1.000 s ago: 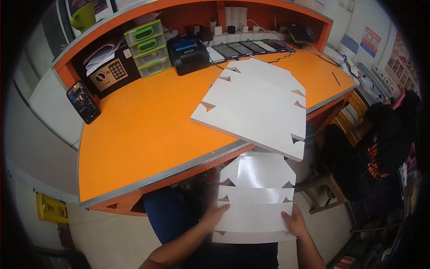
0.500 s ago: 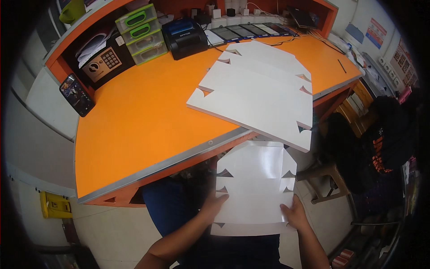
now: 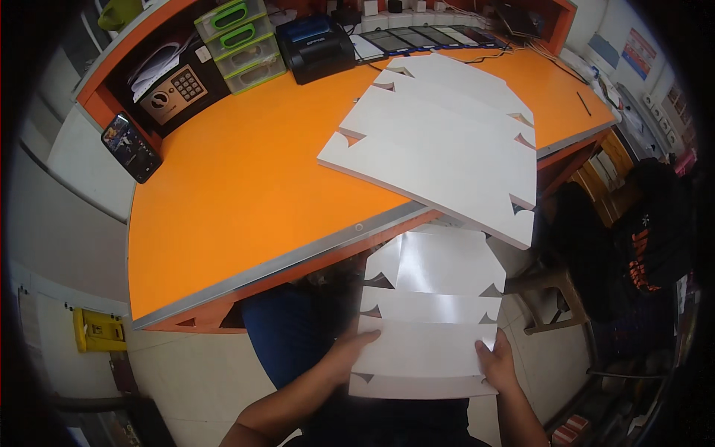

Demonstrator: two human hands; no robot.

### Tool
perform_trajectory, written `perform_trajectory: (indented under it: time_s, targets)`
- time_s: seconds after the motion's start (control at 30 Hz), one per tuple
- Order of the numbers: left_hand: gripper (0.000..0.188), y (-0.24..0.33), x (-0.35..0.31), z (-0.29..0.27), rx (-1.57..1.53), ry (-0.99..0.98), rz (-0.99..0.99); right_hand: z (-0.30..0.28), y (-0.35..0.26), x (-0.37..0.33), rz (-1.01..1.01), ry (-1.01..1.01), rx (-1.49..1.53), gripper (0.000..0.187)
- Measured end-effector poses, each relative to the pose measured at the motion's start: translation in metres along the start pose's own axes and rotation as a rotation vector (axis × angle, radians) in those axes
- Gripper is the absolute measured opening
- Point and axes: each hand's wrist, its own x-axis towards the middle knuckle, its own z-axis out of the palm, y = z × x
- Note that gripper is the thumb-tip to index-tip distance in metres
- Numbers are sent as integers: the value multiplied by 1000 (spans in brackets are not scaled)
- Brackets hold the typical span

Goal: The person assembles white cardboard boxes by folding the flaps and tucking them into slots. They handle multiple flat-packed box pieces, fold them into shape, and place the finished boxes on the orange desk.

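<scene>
A white die-cut cardboard box blank (image 3: 423,350) with fold creases and notched side edges is held above my lap. My left hand (image 3: 353,352) is closed on its left edge, thumb on top and fingers underneath. At the opposite edge my right hand (image 3: 499,363) grips it the same way. Light glares off the upper panel, and the blank bends slightly along its creases. Beyond it, a thick stack of matching white box blanks (image 3: 454,153) lies at an angle on the orange table (image 3: 238,186), its near corner jutting past the table's edge.
At the back of the table stand a safe (image 3: 177,95), green-handled drawers (image 3: 249,56), a black printer (image 3: 314,51) and a row of phones (image 3: 410,41). A phone (image 3: 131,147) leans at the left. A brown stool (image 3: 555,290) is to the right.
The view has shifted slightly. The held blank has tilted a little, so its creases show more and the glare has moved toward its left side. Both hands keep their hold.
</scene>
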Motion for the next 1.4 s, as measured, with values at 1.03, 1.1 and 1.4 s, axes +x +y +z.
perform_trajectory:
  time_s: [1.03, 1.1, 1.4]
  targets:
    - [51, 3, 78, -7, 1171, 269, 179, 41, -11, -41, -197, 167, -496, 56]
    - [48, 2, 79, -13, 1144, 157, 255, 41, -8, -43, -230, 190, -487, 57]
    - [51, 22, 68, 15, 1085, 111, 195, 44, -21, -51, -360, 186, -592, 45]
